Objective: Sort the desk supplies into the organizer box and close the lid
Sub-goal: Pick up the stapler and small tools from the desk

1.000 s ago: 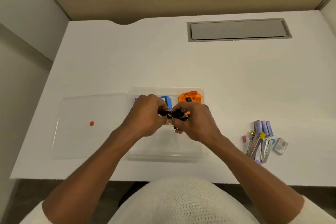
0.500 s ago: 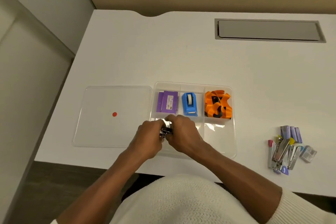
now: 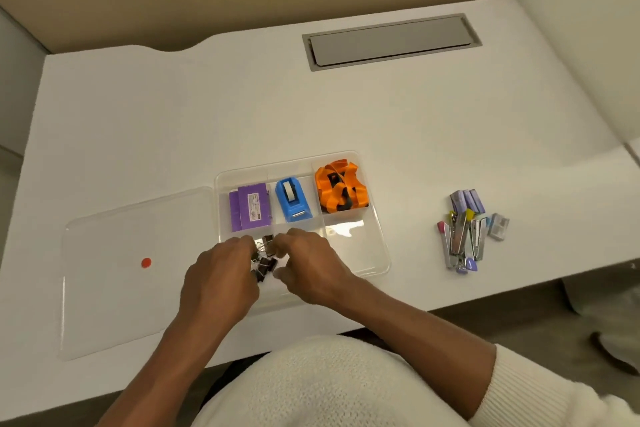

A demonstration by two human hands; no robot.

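The clear organizer box [image 3: 380, 255] sits at the desk's front edge. Its back compartments hold purple staple boxes [image 3: 250, 206], a blue tape dispenser [image 3: 292, 199] and orange clips [image 3: 341, 191]. Over the front-left compartment, my left hand [image 3: 218, 282] and my right hand [image 3: 311, 270] face each other. A bunch of black binder clips [image 3: 265, 262] sits low in that compartment, pinched between the fingertips of both hands. The clear lid [image 3: 114, 274], marked with a red dot, lies flat to the left of the box.
A pile of small staplers and purple staple boxes [image 3: 465, 230] lies on the desk right of the organizer box, with a small clear case [image 3: 498, 226] beside it. A grey cable hatch [image 3: 391, 42] is set into the desk's back. The front-right compartment holds nothing.
Both hands came down with the binder clips from above the back compartments into the front-left compartment. The hands have spread slightly apart. The camera view shifted.
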